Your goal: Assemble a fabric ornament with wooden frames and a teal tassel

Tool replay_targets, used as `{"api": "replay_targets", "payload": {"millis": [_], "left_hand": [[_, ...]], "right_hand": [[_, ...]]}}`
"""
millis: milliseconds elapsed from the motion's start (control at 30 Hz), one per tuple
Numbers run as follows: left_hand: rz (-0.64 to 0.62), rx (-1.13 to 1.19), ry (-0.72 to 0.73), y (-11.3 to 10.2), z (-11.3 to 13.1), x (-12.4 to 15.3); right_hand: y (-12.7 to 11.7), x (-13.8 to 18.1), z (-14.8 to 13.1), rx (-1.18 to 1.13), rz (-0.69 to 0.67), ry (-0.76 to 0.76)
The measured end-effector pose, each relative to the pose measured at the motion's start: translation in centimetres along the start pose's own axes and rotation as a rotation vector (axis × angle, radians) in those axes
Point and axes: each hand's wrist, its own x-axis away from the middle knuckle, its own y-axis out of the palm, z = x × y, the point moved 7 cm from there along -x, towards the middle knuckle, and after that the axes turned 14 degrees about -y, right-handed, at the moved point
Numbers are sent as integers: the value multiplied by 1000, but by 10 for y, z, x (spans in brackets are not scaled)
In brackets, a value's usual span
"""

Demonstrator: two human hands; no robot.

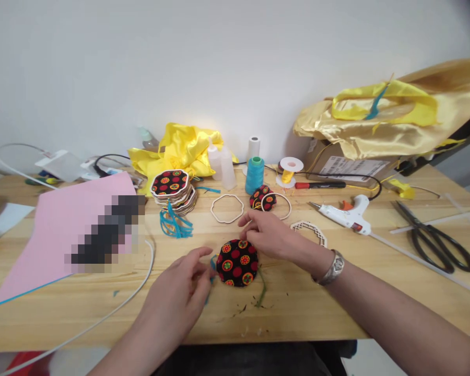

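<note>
The table point(297, 313) carries everything, the patterned disc point(237, 262) lying near its front edge, probably so both my hands reach its rim. My left hand point(182, 287) curls at the disc's left edge beside a blue strip point(213, 259); I cannot tell whether it grips it. My right hand point(266, 232) bends at the disc's upper right edge, fingers parted, nothing visible between them. One pair of scissors point(421, 225) and one glue gun point(342, 215) lie right of the disc, presumably for easy reach. Behind and left of it, patterned pieces point(170, 183) sit piled, likely to save room; I cannot count them. Beyond the disc I count two translucent bottles point(227, 169), one blue thread cone point(254, 176), three bare frames point(212, 209), one partly hidden, and one marker point(320, 185).
</note>
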Motion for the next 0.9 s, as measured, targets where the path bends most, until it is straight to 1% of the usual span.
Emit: {"api": "replay_targets", "payload": {"millis": [33,100,167,200,267,333,400,500,633,800,900], "left_hand": [[12,-30,18,-2,2,-2],[76,-84,102,-9,11,-7],[140,-111,229,-12,24,-11],[142,-117,273,-10,30,-14],[110,-108,328,-4,39,-21],[63,-87,349,5,45,-28],[31,-64,355,12,48,-32],[18,-44,350,15,49,-35],[44,-62,307,12,42,-33],[136,-126,282,5,29,-22],[154,-141,285,4,26,-9]], "right_hand": [[-1,1,-4,1,-4,-14],[-5,8,-14,48,8,-44],[-8,22,-28,170,7,-109],[-5,30,-37,242,-17,-166],[8,49,-56,331,-131,-313],[25,66,-69,354,-254,-431],[39,77,-74,393,-333,-467],[49,81,-71,437,-380,-443],[44,79,-65,420,-330,-438],[26,74,-47,426,-192,-406],[14,72,-33,484,-123,-374]]}}
